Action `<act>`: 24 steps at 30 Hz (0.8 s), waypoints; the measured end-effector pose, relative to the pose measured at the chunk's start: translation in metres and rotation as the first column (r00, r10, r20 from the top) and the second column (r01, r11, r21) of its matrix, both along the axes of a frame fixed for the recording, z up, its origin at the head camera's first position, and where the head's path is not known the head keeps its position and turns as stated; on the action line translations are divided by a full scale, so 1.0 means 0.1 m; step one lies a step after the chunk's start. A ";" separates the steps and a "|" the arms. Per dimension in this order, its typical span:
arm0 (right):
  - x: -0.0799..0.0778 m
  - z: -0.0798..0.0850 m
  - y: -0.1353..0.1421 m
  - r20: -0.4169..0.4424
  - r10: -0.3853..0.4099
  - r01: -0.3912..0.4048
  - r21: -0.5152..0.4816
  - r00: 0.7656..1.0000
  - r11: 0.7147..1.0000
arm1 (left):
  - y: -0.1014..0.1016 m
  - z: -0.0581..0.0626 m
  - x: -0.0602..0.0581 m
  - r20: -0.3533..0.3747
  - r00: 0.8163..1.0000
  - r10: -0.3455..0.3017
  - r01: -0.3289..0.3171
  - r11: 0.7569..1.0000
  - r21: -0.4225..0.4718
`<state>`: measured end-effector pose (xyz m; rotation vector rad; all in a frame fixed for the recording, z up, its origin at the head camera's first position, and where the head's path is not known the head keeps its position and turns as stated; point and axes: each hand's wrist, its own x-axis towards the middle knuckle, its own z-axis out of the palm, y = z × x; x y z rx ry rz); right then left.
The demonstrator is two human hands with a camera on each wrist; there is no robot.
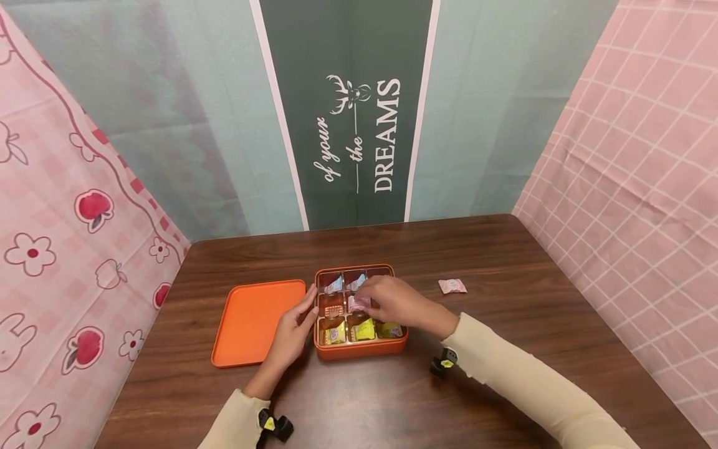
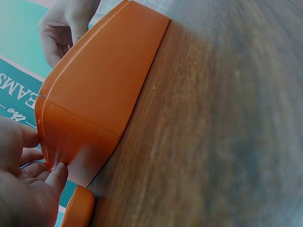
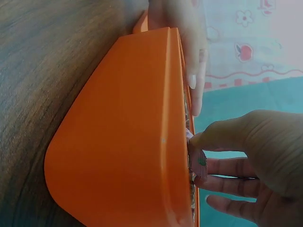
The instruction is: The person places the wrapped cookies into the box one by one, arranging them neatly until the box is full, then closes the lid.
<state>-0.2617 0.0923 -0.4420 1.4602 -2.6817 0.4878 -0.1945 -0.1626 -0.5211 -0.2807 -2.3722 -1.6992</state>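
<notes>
An orange box point(image 1: 359, 350) with a clear divided insert stands on the table. My right hand point(image 1: 392, 299) reaches over it from the right, thumb and fingertip pinching a pink wrapped candy point(image 1: 359, 304) in the middle compartment. In the right wrist view this candy point(image 3: 200, 163) sits partly below the rim. Extended fingers of my left hand point(image 1: 294, 327) touch the box's left side; in the left wrist view its thumb point(image 2: 57, 175) presses the outer wall. Yellow wrapped candies point(image 1: 363, 330) occupy the front row, blue ones point(image 1: 333, 284) the back row's left and middle compartments. My right hand partly covers the right column.
To the left of the box lies a flat orange lid point(image 1: 252, 324). Another pink wrapped candy point(image 1: 452, 286) lies on the brown wooden table point(image 1: 359, 399), right of the box. Fabric hangs behind the table and along both sides.
</notes>
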 end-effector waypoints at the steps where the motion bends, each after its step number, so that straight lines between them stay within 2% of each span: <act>1: 0.00 0.00 -0.01 -0.010 0.008 -0.008 0.008 1.000 1.000 | 0.00 0.00 0.00 0.000 1.000 0.001 -0.001 1.000 -0.002; 8: -0.03 -0.03 -0.06 -0.028 0.043 -0.042 0.038 0.999 0.998 | 0.00 0.01 0.01 -0.016 1.000 0.005 -0.005 1.000 -0.012; 24: -0.02 -0.02 -0.14 0.037 0.044 -0.046 0.074 0.998 0.996 | 0.00 0.02 0.01 -0.008 1.000 0.007 -0.007 1.000 -0.014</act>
